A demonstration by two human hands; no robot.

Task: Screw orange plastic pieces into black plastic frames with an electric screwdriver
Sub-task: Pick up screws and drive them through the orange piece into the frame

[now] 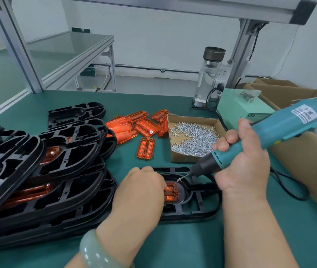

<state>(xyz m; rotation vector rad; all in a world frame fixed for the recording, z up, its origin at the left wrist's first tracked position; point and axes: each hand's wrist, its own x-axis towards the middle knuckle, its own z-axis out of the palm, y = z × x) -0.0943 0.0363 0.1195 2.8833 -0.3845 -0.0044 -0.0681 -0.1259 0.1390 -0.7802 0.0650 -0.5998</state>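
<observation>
Green bench [153, 101], stack of black frames [37, 171] left of my grip. One black frame [202, 207] lies under both hands. My right hand [244, 167] grips the screwdriver [281, 128]; left hand [142, 190] rests curled on the orange piece [171, 191], hold unclear. A screw [182, 178] sits at the tip.

- A single frame [198, 207] lies on the table [269, 238] at near centre, a plastic piece [171, 191] seated in it.
- The left hand [140, 188] covers the frame's left part, fingers curled onto the piece.
- The right hand [244, 161] holds the screwdriver [281, 128] above the frame's right, its tip over the piece's far corner.
- A stack of frames [47, 171] fills the table's left.
- Loose pieces [136, 124] lie behind the single frame, a box of screws [182, 158] just to their right.
- Behind the box stand a bottle [208, 78] and a power unit [239, 107].
</observation>
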